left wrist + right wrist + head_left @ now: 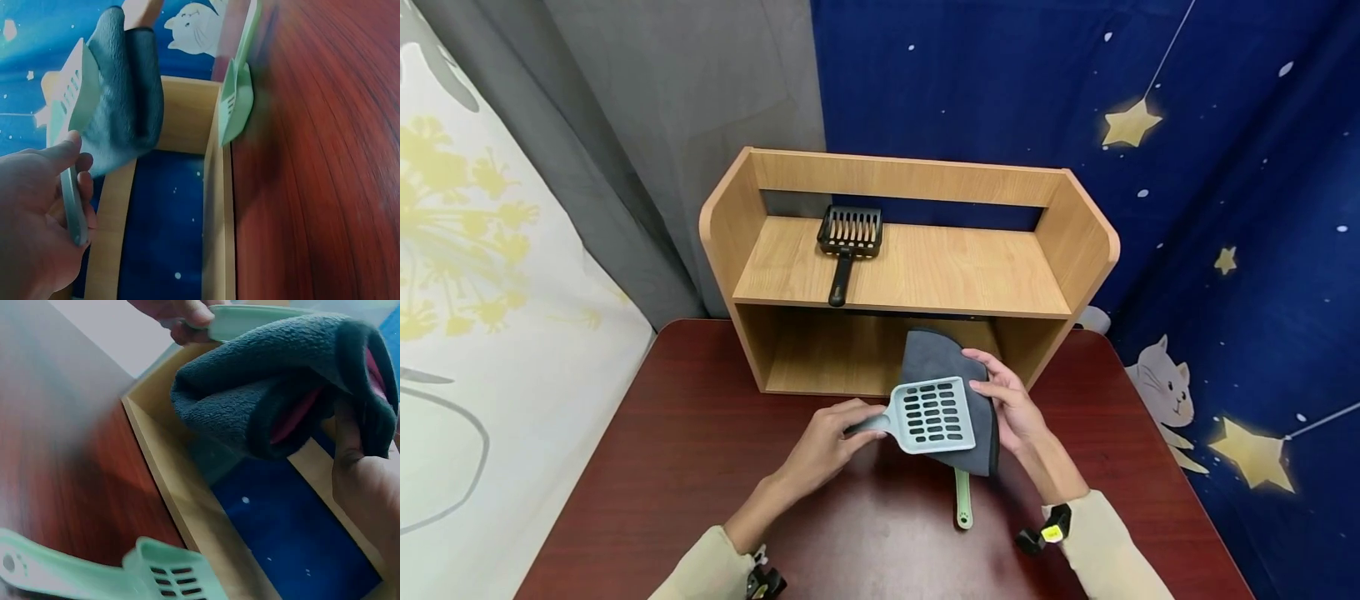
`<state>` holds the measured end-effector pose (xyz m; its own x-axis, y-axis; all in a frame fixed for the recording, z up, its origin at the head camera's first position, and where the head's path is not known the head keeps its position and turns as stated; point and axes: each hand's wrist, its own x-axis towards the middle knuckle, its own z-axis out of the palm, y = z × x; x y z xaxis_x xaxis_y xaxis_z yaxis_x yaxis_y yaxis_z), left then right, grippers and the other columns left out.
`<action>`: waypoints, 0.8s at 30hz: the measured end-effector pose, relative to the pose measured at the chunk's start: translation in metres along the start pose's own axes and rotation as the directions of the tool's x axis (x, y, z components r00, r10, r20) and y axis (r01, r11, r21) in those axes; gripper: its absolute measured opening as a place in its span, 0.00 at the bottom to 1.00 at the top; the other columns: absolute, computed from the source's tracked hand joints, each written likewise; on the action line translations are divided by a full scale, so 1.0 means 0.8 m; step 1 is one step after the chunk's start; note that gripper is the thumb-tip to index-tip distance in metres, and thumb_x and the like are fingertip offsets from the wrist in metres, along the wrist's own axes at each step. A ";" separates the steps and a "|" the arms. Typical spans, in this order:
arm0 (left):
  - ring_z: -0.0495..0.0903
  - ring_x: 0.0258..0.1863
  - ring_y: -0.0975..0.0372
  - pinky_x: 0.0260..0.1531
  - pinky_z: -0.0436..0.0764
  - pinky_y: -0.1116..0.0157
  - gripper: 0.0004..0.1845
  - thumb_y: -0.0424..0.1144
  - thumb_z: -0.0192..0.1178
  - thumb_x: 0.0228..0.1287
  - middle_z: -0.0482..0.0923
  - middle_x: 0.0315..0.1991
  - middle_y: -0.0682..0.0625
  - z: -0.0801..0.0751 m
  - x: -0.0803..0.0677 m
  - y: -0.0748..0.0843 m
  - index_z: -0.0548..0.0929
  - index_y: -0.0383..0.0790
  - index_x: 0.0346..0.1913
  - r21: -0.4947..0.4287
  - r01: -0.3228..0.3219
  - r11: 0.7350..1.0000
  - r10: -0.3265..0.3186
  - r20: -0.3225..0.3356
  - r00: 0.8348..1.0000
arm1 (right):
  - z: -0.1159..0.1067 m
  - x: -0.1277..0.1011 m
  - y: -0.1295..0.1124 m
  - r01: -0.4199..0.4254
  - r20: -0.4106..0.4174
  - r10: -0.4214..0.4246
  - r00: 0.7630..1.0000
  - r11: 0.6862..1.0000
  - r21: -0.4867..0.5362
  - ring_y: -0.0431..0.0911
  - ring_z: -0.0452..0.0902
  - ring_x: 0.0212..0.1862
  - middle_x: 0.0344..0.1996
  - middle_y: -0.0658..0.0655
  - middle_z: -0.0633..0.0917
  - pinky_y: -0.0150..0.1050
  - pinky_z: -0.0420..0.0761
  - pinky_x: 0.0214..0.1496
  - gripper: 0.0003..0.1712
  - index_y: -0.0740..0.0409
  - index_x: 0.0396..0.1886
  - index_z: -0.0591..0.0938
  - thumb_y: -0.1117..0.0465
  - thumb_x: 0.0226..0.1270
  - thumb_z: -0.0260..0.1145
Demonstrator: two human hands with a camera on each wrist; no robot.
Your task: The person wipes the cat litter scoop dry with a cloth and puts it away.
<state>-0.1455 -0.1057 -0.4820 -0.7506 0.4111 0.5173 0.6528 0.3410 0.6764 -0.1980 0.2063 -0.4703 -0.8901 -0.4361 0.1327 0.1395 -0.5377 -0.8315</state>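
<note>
Your left hand point(829, 442) grips the handle of a pale grey-blue slotted litter scoop point(931, 414), fingers curled round it, so the scoop's long axis runs left to right with the slotted head pointing toward your right hand point(1011, 400). That right hand holds a dark grey fleece cloth point(942, 357), fingers spread along its right edge and thumb tucked into the folds, as the right wrist view shows; the cloth sits behind and under the scoop head, touching it. Both are lifted above the red-brown table point(662, 467), near its middle, just in front of the lower opening of the wooden shelf unit point(910, 275). The cloth lies to the right of your left-hand grip, past the head, so the right hand is the nearer one to the slots. A green scoop point(962, 500) lies on the table beneath the cloth, handle toward you. A black scoop point(847, 242) rests on the upper shelf, toward its left end.
</note>
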 end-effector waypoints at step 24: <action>0.87 0.44 0.61 0.44 0.84 0.68 0.21 0.28 0.76 0.59 0.90 0.45 0.51 -0.011 -0.004 -0.017 0.90 0.35 0.56 0.042 -0.085 0.996 0.085 -0.005 0.996 | 0.003 -0.016 -0.027 0.106 0.100 -0.109 0.989 0.994 0.039 0.48 0.84 0.59 0.59 0.55 0.83 0.42 0.87 0.54 0.30 0.57 0.68 0.78 0.82 0.75 0.47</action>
<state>-0.1528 -0.1195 -0.4885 -0.6928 0.4346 0.5754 0.7178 0.3400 0.6075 -0.1886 0.2219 -0.4531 -0.8523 -0.4444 0.2758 0.0613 -0.6085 -0.7912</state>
